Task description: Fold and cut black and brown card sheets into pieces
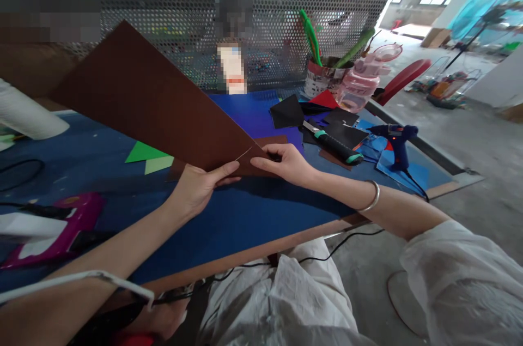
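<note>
A large brown sheet (139, 95), stiff like card, is held up at a slant over the blue table. My left hand (200, 185) pinches its lower edge, thumb on the near face and fingers behind. My right hand (288, 163) is closed on its right corner, with thumb and fingertips on the brown surface. Between the two thumbs a thin pale line, a slit or crease, crosses the sheet near that corner. Another brown piece (278, 141) shows just behind my right fingers. Green paper scraps (143, 152) lie partly under the sheet.
Right of my hands lie a utility knife (333, 141), black card pieces (287, 111) and a corded blue glue gun (396, 141). A pink bottle (359, 84) and a pot (322, 78) stand behind, before a perforated metal screen (278, 8). A magenta device (77, 226) and a white roll (30, 111) are left.
</note>
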{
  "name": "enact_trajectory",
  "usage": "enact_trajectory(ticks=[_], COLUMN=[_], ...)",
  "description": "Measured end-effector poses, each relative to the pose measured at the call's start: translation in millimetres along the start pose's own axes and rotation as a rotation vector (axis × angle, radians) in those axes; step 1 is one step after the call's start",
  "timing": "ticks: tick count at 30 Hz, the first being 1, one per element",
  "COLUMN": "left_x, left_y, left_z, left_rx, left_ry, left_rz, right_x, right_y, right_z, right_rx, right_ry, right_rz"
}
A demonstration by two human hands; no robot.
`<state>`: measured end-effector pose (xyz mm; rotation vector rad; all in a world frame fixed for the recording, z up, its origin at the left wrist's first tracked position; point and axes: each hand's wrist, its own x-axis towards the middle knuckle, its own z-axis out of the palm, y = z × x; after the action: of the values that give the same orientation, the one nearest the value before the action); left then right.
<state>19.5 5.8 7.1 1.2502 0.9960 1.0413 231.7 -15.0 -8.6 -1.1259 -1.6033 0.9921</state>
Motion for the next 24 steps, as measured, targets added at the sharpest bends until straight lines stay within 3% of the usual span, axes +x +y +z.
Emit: enact_trajectory(ticks=[5,24], left_x=[3.2,3.8], left_y=[-0.2,-0.4], left_z=[-3.5,-1.4], left_rx=[-0.046,-0.089], left_ry=[0.046,0.074], left_rz=[0.020,0.000], right_x=[-0.7,0.6], right_y=[2.4,-0.5], right_z=[-0.1,0.4], right_rx=[0.015,0.034], right_ry=[-0.073,0.008], right_rz=[0.052,0.023])
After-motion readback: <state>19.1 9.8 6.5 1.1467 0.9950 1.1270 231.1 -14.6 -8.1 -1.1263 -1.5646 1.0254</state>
